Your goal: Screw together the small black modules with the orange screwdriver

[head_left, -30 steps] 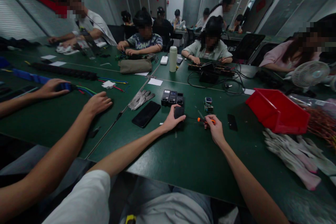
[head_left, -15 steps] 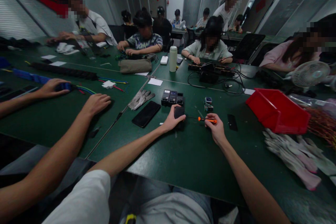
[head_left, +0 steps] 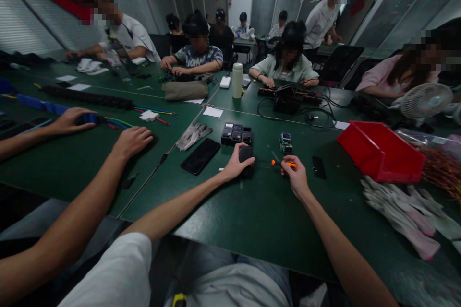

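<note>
My left hand grips a small black box-shaped case, its thumb and fingers around the sides. In my right hand is a screwdriver with an orange and black handle; its thin dark shaft points left toward the case. Whether the tip touches the case I cannot tell. Just behind the case stands a row of black modules with small labels. A small green circuit board assembly lies beyond my right hand, and a flat black plate lies to its right.
A black phone and a grey glove lie left of my left hand. To the right are a red bin, gloves and a fan. A co-worker's hands rest at the left. A bottle stands farther back.
The fingers of my right hand have shifted slightly on the screwdriver handle, covering more of it. My left hand and the case stay put. A standing person in the background has moved right.
</note>
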A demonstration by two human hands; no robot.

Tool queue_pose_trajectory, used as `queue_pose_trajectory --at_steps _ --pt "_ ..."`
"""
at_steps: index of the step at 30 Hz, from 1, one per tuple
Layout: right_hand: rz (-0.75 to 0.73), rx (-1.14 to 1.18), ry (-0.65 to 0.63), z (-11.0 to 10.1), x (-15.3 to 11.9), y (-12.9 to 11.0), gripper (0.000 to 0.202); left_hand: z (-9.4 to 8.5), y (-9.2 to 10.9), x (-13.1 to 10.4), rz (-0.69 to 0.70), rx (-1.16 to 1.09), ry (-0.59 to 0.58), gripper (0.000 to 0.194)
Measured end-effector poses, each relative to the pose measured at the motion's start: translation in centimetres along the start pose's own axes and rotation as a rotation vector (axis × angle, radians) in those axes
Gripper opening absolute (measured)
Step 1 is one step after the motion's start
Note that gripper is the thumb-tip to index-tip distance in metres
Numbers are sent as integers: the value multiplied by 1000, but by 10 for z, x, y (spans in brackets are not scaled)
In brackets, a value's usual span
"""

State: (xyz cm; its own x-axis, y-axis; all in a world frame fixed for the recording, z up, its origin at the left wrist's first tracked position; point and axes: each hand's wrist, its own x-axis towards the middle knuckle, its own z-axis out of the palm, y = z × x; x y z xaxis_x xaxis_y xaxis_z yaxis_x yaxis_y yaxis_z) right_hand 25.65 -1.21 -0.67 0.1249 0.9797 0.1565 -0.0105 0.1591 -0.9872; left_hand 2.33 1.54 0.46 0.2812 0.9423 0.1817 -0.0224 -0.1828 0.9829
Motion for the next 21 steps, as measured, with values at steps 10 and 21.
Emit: queue_pose_trajectory --at_steps 10,21 --pt "11 -30 13 2 0 0 22 -1 1 0 11 -17 -2 57" --pt "-23 -19 50 2 -1 -2 26 -1 2 0 4 -32 -9 56"
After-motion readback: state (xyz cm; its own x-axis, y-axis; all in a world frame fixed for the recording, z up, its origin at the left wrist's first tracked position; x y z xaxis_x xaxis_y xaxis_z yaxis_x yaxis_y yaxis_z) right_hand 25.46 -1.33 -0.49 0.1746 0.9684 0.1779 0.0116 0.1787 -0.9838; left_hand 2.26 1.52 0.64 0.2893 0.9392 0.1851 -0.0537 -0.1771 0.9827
